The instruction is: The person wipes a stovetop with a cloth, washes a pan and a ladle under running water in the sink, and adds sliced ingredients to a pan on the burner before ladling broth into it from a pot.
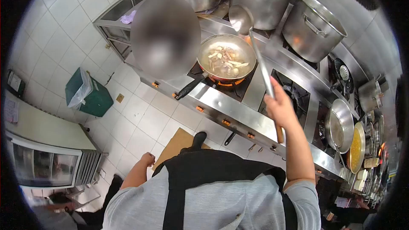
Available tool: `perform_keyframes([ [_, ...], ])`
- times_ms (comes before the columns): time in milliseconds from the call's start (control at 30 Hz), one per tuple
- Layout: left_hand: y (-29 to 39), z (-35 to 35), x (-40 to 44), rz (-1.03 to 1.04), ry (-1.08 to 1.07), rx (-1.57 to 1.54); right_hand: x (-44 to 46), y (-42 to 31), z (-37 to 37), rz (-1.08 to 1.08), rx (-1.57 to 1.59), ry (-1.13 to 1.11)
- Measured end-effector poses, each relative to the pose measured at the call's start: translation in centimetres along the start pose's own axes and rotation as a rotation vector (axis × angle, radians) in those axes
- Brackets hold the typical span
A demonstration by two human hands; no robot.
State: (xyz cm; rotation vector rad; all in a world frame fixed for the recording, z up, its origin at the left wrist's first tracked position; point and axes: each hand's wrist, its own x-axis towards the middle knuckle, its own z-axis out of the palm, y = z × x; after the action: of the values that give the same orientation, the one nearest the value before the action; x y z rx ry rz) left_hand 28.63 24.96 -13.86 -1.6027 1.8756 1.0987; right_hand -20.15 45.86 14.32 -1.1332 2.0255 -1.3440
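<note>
My right hand [279, 104] is wrapped round the handle of a long metal ladle [242, 20]. The ladle's bowl hangs above the stove, just beyond the right rim of a frying pan [203, 51]. Pale sliced pieces of food [228, 59] lie in the pan, which sits over a lit burner [232, 83] with its black handle pointing to the lower left. Down by my left side is my left hand [148, 159], its fingers curled in; whether it holds anything is too small to make out.
Large steel pots [260, 4] stand along the back of the stove [213, 98]. A wok [339, 123] and a pan of yellow food [356, 148] are at the right. A blurred patch hides the stove's left end. A green bin [102, 99] stands left; people are partly visible at the lower corners.
</note>
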Motion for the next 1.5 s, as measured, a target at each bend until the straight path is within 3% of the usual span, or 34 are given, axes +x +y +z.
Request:
perform_keyframes([
  [33,1.2,-0.8,0.9,-0.015,0.008,-0.031,-0.1,-3.2,-0.9,0.235,0.372,-0.079],
  [100,2.8,-2.3,2.9,-0.039,-0.073,-0.137,0.7,-6.2,-2.7,0.25,0.841,-0.084],
  [167,5.5,-4.1,5.3,-0.093,-0.138,-0.279,2.0,-6.6,-5.1,0.257,1.437,-0.224],
  [233,8.5,-6.6,5.9,-0.081,-0.172,-0.271,3.2,-8.5,-6.3,0.213,1.537,-0.234],
  [400,7.9,-9.0,13.5,-0.075,-0.18,-0.381,8.4,-15.4,-8.4,0.013,1.38,-0.151],
  [467,6.2,-9.5,16.9,0.182,-0.245,0.088,12.4,-17.3,-10.0,-0.062,1.079,-0.085],
  [500,5.6,-9.1,18.1,-0.054,-0.163,-0.295,14.7,-18.5,-10.5,-0.083,0.893,-0.035],
  [533,4.1,-8.5,20.3,-0.003,-0.107,-0.15,17.1,-19.7,-10.2,-0.083,0.629,0.095],
  [567,0.9,-7.8,23.1,0.312,-0.139,0.17,19.4,-20.8,-10.1,-0.08,0.363,0.22],
  [600,-0.5,-7.8,25.0,0.624,-0.165,0.492,22.3,-20.8,-11.0,-0.015,0.221,0.205],
  [667,2.4,-10.9,20.0,0.875,-0.061,0.9,28.1,-19.5,-12.1,0.127,-0.128,0.241],
  [700,3.1,-11.2,18.5,0.841,-0.026,0.934,30.6,-18.9,-12.1,0.203,-0.334,0.288],
  [733,2.8,-10.8,18.2,0.777,-0.011,0.918,32.8,-18.2,-12.1,0.202,-0.337,0.288],
  [800,2.5,-10.4,17.5,0.68,0.0,0.897,36.2,-17.1,-11.9,0.31,-0.775,0.253],
  [833,2.4,-10.3,17.2,0.664,-0.002,0.895,37.4,-17.2,-12.0,0.311,-0.775,0.238],
  [900,2.0,-10.3,16.5,0.635,-0.001,0.895,39.3,-17.2,-12.2,0.322,-0.86,-0.004],
  [967,1.7,-10.2,15.9,0.617,0.001,0.894,39.9,-16.5,-12.8,0.521,-0.01,0.076],
  [1033,1.4,-10.2,15.5,0.598,0.006,0.895,40.9,-16.6,-13.3,0.574,0.503,0.113],
  [1067,1.3,-10.2,15.4,0.593,0.006,0.892,41.3,-16.5,-13.6,0.568,0.504,0.114],
  [1133,1.2,-10.3,15.2,0.582,0.015,0.9,41.5,-16.0,-14.3,0.408,0.989,0.082],
  [1267,1.4,-10.6,14.7,0.565,0.03,0.918,39.8,-17.6,-13.4,0.191,1.311,0.058],
  [1500,1.4,-10.6,13.3,0.538,0.095,0.947,38.2,-20.3,-12.6,0.052,1.365,0.154],
])
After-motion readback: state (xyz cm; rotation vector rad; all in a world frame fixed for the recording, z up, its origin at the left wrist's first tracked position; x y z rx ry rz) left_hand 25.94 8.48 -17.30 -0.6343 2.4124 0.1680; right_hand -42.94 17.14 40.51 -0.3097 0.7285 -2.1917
